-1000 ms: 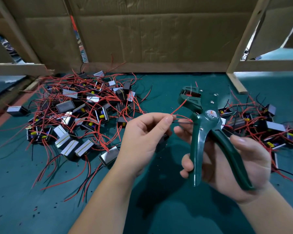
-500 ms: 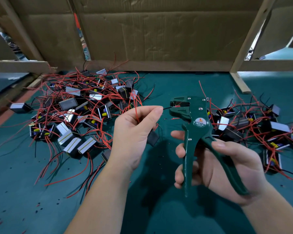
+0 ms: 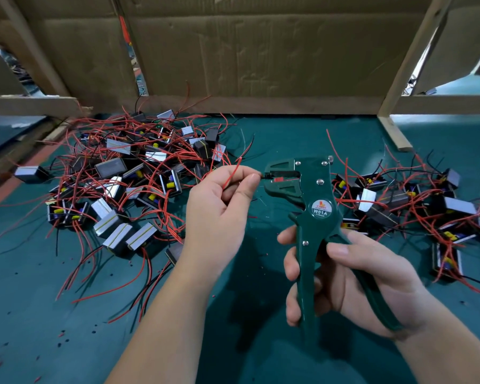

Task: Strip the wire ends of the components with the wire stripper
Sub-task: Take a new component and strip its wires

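I can read only one marking from here: "W01A", in white letters on the round sticker (image 3: 320, 209) at the pivot of the green wire stripper (image 3: 309, 195). A smaller line sits just under it, too fine for me to read. I cannot make out any lettering on the red-and-yellow logo above.

Bare left hand (image 3: 219, 214) and right hand (image 3: 363, 281), uncovered forearms (image 3: 161, 314), short-trimmed fingernails (image 3: 340, 249).

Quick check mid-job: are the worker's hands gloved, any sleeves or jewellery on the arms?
No gloves: the left hand and right hand are bare, nails short. The left forearm and right forearm are uncovered to the frame edge; no sleeves, watch, bracelet or rings show.
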The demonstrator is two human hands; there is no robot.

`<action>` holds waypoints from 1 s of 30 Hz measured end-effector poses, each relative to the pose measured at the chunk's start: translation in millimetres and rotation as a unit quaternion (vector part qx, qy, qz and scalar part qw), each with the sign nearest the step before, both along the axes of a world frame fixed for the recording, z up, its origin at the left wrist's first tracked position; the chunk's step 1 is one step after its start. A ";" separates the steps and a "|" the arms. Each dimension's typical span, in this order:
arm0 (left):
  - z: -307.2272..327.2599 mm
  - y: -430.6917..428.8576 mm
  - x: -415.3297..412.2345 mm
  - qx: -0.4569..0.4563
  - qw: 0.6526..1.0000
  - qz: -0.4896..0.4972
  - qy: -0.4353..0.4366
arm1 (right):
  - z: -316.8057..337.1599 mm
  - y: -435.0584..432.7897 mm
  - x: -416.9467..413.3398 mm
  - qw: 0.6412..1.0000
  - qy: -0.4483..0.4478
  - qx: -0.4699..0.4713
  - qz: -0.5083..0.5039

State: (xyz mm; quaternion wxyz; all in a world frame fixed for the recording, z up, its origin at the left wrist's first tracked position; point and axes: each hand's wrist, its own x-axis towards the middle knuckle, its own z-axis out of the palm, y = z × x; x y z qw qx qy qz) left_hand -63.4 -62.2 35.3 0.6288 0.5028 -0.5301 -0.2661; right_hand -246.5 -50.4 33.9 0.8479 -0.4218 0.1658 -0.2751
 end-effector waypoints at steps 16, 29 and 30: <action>-0.2 2.7 -7.2 0.020 0.995 -0.083 0.048 | 0.6 3.9 8.9 0.988 0.084 0.037 -0.123; -5.9 -2.7 3.3 0.018 0.998 0.006 -0.067 | 1.6 -7.2 -4.2 0.994 0.022 0.053 -0.095; -6.3 -2.5 4.3 0.011 0.997 0.019 -0.080 | 1.7 -6.0 -3.6 0.996 0.025 0.054 -0.073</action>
